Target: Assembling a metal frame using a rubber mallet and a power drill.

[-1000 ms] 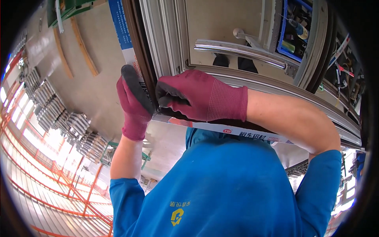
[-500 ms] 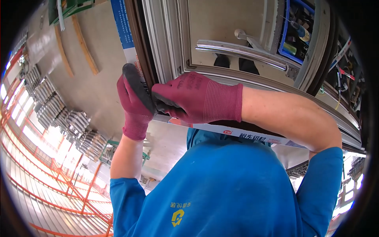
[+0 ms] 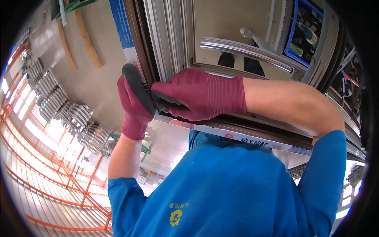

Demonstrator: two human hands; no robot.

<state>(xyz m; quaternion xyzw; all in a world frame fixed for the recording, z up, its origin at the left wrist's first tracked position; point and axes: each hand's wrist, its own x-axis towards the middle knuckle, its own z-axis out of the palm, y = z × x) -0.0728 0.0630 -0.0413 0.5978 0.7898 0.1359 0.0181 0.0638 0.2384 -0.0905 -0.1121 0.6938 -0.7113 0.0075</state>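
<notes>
A metal window or door frame (image 3: 162, 35), silver inside with dark brown outer edges, has a corner in front of me. Printed blue and white protective film (image 3: 123, 29) covers its outer sides. My left hand (image 3: 135, 98), in a maroon glove with a dark coated palm, lies along the outer side at this corner, fingers stretched out. My right hand (image 3: 191, 94), gloved alike, reaches across the lower rail with its fingers bent together at the inner corner, close to the left palm. Whatever its fingertips hold, if anything, is hidden.
A blue bin (image 3: 294, 47) of tools and small parts stands beyond the frame at the upper right. A shiny metal bar (image 3: 244, 51) crosses below the frame opening. Wooden strips (image 3: 87, 39) lie on the floor at left, with stacked metal profiles (image 3: 59, 98) farther off.
The right hand has turned slightly at the corner, its wrist a little lower on the frame. The left hand stays in place. The whole view has shifted a little.
</notes>
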